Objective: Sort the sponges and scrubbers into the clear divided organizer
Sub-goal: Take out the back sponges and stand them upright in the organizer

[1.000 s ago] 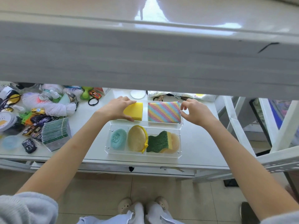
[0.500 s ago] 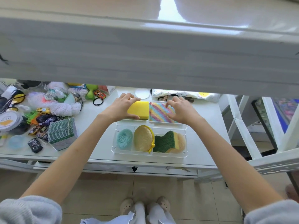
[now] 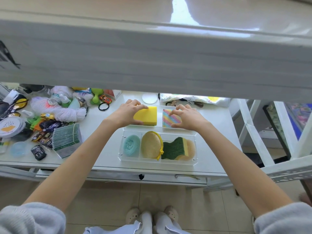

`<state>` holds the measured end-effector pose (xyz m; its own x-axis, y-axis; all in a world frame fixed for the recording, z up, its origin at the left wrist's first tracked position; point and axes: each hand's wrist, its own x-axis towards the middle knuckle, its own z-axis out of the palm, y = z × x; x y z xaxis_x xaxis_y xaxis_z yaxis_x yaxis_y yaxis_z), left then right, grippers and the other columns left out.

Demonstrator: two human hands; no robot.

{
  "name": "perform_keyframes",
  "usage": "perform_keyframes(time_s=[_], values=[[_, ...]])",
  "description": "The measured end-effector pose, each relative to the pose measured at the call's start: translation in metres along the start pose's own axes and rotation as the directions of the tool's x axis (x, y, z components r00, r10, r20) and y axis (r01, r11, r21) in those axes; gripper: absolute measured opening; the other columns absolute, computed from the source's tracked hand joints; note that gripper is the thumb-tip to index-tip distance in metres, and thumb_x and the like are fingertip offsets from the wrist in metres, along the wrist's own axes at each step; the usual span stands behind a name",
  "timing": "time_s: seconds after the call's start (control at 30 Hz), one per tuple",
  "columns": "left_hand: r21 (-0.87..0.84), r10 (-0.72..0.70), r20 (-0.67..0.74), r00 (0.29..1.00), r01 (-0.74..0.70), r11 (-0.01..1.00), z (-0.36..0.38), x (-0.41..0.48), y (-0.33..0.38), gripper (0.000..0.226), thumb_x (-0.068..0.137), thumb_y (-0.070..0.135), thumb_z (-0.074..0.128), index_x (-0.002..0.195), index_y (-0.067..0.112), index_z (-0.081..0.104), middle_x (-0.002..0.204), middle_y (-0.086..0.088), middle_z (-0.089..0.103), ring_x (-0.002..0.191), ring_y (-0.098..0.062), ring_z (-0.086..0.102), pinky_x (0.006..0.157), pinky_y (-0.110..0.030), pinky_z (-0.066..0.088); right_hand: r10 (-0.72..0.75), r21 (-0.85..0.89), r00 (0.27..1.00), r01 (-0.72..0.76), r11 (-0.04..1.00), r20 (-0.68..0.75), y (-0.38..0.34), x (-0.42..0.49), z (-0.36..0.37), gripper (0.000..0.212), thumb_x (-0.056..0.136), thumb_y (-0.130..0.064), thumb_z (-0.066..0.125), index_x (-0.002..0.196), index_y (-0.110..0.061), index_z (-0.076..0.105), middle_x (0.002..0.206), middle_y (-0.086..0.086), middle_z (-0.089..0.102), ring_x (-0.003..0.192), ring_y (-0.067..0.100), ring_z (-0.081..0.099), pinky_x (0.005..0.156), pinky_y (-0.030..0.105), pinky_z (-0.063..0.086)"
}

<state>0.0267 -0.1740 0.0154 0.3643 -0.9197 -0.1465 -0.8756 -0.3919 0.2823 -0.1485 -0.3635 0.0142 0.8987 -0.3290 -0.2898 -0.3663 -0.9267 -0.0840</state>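
Observation:
The clear divided organizer [image 3: 195, 163] lies on the white table. Its front row holds a teal round scrubber [image 3: 131, 145], a tan mesh pad with yellow trim [image 3: 150, 146], and a green-and-yellow sponge [image 3: 175, 147] over a beige pad [image 3: 191, 147]. In the back row, my left hand [image 3: 125, 114] grips a yellow sponge [image 3: 147, 116] by its left side. My right hand [image 3: 186, 118] rests with its fingers on a rainbow-striped sponge cloth [image 3: 169, 118] in the back right compartment.
Left of the organizer sit a green packet bundle [image 3: 66, 141], toy cars, white yarn [image 3: 67, 110] and round lids. A white disc [image 3: 149, 98] and a black hair tie [image 3: 103, 106] lie behind. A wide white shelf edge [image 3: 152, 61] overhangs the table. A white frame stands at the right.
My right hand came from the right edge of the striped cloth onto its top. My left hand stayed on the yellow sponge, closing further around its left side.

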Motion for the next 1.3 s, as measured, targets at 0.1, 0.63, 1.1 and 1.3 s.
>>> perform_keyframes(time_s=[0.1, 0.63, 1.1, 1.3], values=[[0.003, -0.004, 0.009, 1.000, 0.004, 1.000, 0.000, 0.000, 0.001, 0.063, 0.079, 0.041, 0.070, 0.135, 0.030, 0.042, 0.135, -0.008, 0.044, 0.126, -0.026, 0.036, 0.104, -0.044, 0.039, -0.006, -0.004, 1.000, 0.006, 1.000, -0.002, -0.001, 0.000, 0.001, 0.054, 0.084, -0.053, 0.058, 0.132, -0.034, 0.044, 0.141, 0.004, 0.042, 0.124, 0.027, 0.041, 0.097, 0.041, 0.041], [-0.030, 0.007, -0.040, 0.999, -0.008, 1.000, -0.001, -0.006, 0.010, 0.041, 0.082, 0.026, 0.069, 0.121, 0.029, 0.055, 0.124, -0.006, 0.051, 0.115, -0.026, 0.044, 0.099, -0.044, 0.043, 0.015, 0.066, 0.997, -0.011, 0.998, -0.069, -0.009, -0.010, 0.009, 0.050, 0.091, -0.043, 0.054, 0.137, -0.028, 0.043, 0.135, 0.007, 0.047, 0.123, 0.027, 0.044, 0.100, 0.039, 0.040], [0.014, -0.022, 0.004, 1.000, 0.022, 1.000, -0.006, -0.001, -0.002, 0.048, 0.077, 0.029, 0.073, 0.119, 0.028, 0.048, 0.126, -0.008, 0.048, 0.116, -0.026, 0.044, 0.090, -0.035, 0.041, 0.049, 0.080, 0.998, -0.046, 0.996, -0.029, -0.015, -0.008, 0.008, 0.051, 0.090, -0.039, 0.056, 0.137, -0.025, 0.042, 0.135, 0.010, 0.045, 0.124, 0.031, 0.042, 0.105, 0.044, 0.040], [-0.007, -0.020, 0.034, 0.999, 0.020, 1.000, -0.005, 0.000, -0.003, 0.048, 0.076, 0.030, 0.075, 0.117, 0.028, 0.050, 0.127, -0.008, 0.048, 0.118, -0.026, 0.043, 0.096, -0.039, 0.042, 0.047, 0.084, 0.998, -0.044, 0.996, -0.032, -0.015, -0.007, 0.007, 0.051, 0.090, -0.039, 0.057, 0.136, -0.025, 0.042, 0.136, 0.010, 0.045, 0.125, 0.030, 0.041, 0.106, 0.044, 0.039]])
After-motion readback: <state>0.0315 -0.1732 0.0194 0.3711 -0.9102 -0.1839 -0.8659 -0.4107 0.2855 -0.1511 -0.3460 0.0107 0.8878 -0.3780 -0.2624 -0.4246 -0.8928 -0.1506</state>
